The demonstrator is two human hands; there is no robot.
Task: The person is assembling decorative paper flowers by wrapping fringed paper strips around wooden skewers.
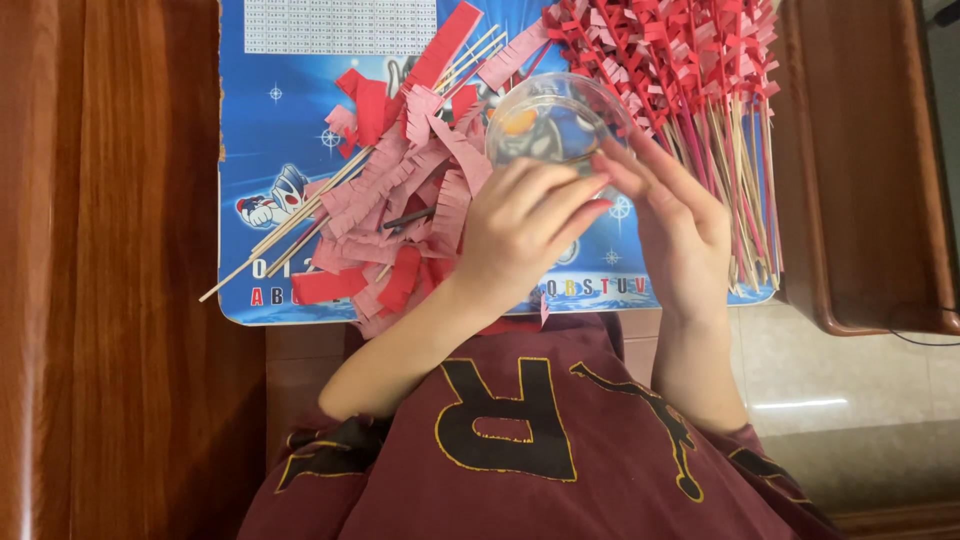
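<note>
What is pinched between the fingertips of the 2 hands is hard to make out: a thin dark stick (580, 157) seems gripped by the left hand (525, 225) and the right hand (680, 225), over a clear plastic cup (550, 120). The blue printed mat (290, 130) is largely hidden under pink fringed paper strips (420, 190) and wrapped skewers (700, 90). A brown wooden worktop (110, 250) is seen beside it.
</note>
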